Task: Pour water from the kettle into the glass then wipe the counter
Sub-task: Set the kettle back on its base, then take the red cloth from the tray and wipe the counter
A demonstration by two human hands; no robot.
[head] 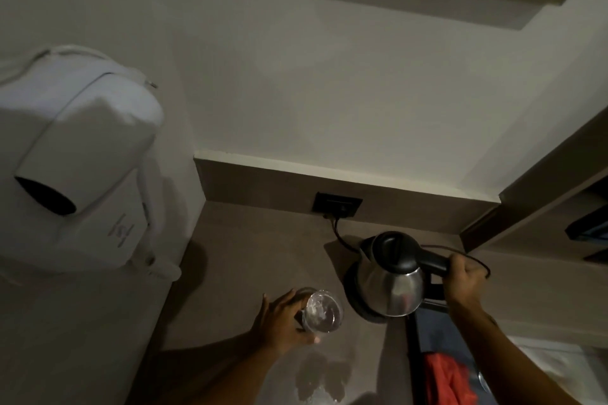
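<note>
A steel kettle (391, 283) with a black lid and handle sits upright over its black base (357, 307) on the brown counter (250, 256). My right hand (464, 279) grips the kettle's handle. To its left is a clear glass (322, 309), and my left hand (283, 319) is wrapped around its side. A wet patch (319, 378) shines on the counter in front of the glass. A red cloth (447, 378) lies at the lower right.
The kettle's cord runs to a black wall socket (337, 204) behind it. A white wall-mounted hair dryer (79, 154) hangs at the left. Shelving (585, 227) stands at the right, and a dark tray (437, 332) holds the red cloth.
</note>
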